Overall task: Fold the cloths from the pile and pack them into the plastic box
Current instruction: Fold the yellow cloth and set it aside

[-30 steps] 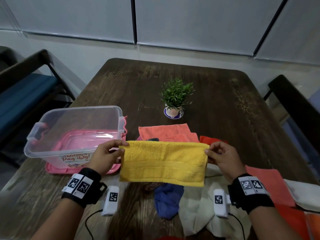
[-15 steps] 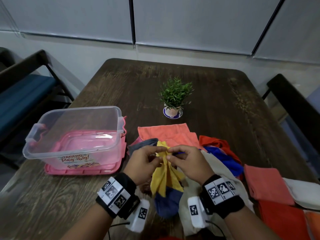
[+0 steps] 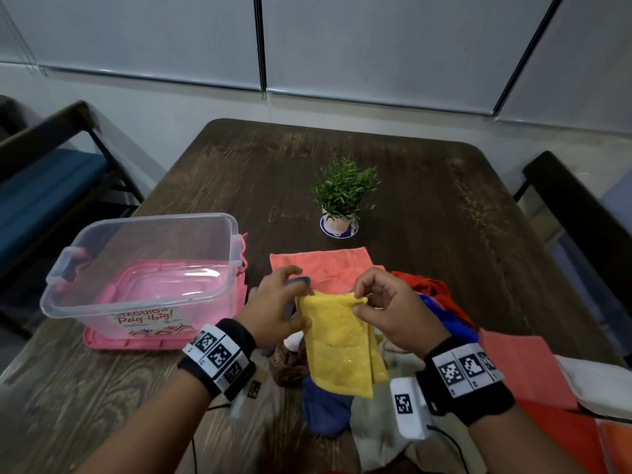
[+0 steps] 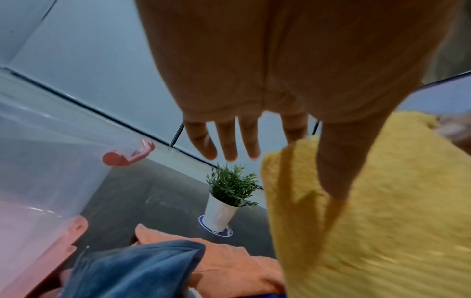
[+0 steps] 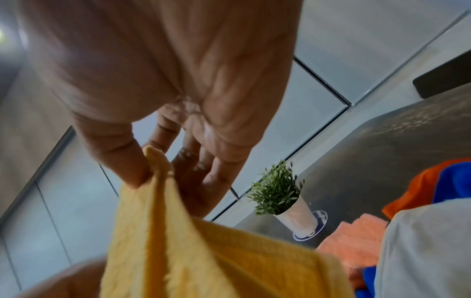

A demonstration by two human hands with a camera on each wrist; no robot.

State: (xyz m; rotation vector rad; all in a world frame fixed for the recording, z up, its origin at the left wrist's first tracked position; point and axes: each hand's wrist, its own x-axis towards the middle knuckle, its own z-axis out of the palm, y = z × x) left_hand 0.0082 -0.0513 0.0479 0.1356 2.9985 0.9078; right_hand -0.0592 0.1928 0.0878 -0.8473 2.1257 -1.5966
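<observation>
Head view: dark wooden table [image 3: 393,186] carries a clear plastic box [image 3: 143,265] at left on a pink lid [image 3: 164,340], a heap of cloths [image 3: 455,323] at near right, and a small potted plant [image 3: 342,196] farther back. Folded yellow cloth [image 3: 342,347] hangs above the heap, between both hands. Left hand [image 3: 273,313] pinches its upper left corner, other fingers straight; right hand [image 3: 393,316] pinches the upper right corner between thumb and forefinger.

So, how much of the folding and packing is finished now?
Done: nothing is packed; the plastic box holds no cloth. In hand: both hands, left and right, hold the yellow cloth, already folded narrow. Left: the pile of cloths on the table.
</observation>
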